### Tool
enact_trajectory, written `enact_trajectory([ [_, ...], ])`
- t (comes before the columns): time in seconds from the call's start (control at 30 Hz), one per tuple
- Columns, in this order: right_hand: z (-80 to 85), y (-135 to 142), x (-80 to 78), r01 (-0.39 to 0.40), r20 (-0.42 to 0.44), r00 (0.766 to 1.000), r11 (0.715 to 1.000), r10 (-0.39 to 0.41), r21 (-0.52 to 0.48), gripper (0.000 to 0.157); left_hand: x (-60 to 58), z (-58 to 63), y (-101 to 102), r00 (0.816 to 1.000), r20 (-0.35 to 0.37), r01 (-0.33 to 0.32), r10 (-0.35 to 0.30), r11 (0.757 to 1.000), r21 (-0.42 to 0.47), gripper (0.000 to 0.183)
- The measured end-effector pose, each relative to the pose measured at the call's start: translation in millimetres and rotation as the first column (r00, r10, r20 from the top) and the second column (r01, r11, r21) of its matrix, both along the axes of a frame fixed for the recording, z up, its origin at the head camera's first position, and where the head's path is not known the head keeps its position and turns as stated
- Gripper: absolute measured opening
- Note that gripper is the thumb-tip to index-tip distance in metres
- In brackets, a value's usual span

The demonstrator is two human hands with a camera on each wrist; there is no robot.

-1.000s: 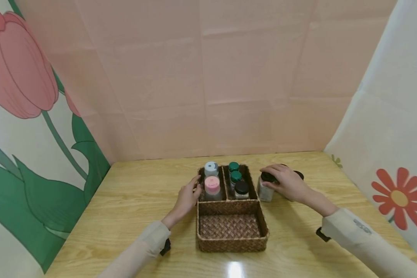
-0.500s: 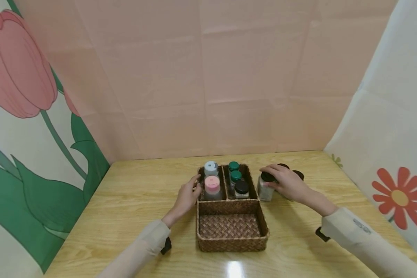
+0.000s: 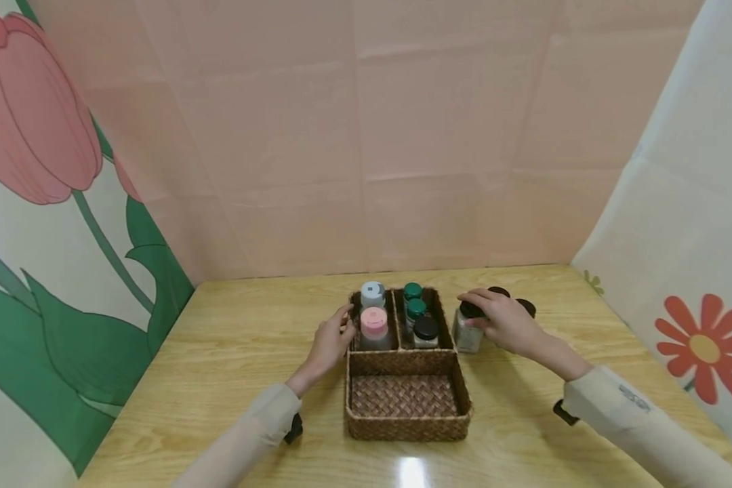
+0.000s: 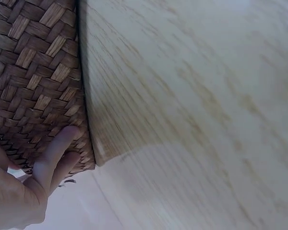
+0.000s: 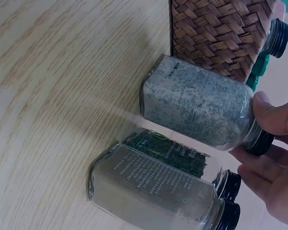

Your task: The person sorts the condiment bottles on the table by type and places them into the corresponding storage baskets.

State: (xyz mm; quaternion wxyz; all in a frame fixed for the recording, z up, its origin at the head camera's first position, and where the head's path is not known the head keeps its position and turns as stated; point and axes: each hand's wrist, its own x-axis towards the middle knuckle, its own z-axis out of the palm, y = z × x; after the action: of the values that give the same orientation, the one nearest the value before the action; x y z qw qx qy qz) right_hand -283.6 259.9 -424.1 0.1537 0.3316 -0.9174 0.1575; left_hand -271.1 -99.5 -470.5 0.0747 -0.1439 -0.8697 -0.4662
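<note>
A woven brown divided basket stands in the middle of the table. At its left wall, my left hand holds the rim, and in the left wrist view two fingers press on the outside of the weave. My right hand pinches the black cap of a clear glass spice jar filled with grey-white flecked seasoning. That jar is upright on the table, close beside the basket's right wall. Pink-capped and pale-blue-capped bottles occupy the back left compartment.
Green-capped jars and a black-capped jar are in the back right compartment. Two more black-capped jars, one of beige powder and one of dark green leaves, stand right of the held jar. Cloth hangs around the wooden table.
The hands, basket and jars keep their places over the last second. Only a slight shift of the head view shows.
</note>
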Motion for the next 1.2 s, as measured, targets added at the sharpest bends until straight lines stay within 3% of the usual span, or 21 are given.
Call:
enact_trajectory([
  [0.57, -4.3, -1, 6.9, 0.078, -0.042, 0.996, 0.997, -0.079, -0.012, 0.044, 0.6, -0.1, 5, 1.000, 0.016, -0.006, 0.006, 0.999, -0.053, 0.046],
  [1.2, 14.5, -7, 18.4, 0.095, -0.110, 0.989, 0.993, -0.102, -0.065, 0.044, 0.2, 1.7, 6, 0.999, -0.011, -0.040, 0.039, 0.997, -0.061, 0.045],
])
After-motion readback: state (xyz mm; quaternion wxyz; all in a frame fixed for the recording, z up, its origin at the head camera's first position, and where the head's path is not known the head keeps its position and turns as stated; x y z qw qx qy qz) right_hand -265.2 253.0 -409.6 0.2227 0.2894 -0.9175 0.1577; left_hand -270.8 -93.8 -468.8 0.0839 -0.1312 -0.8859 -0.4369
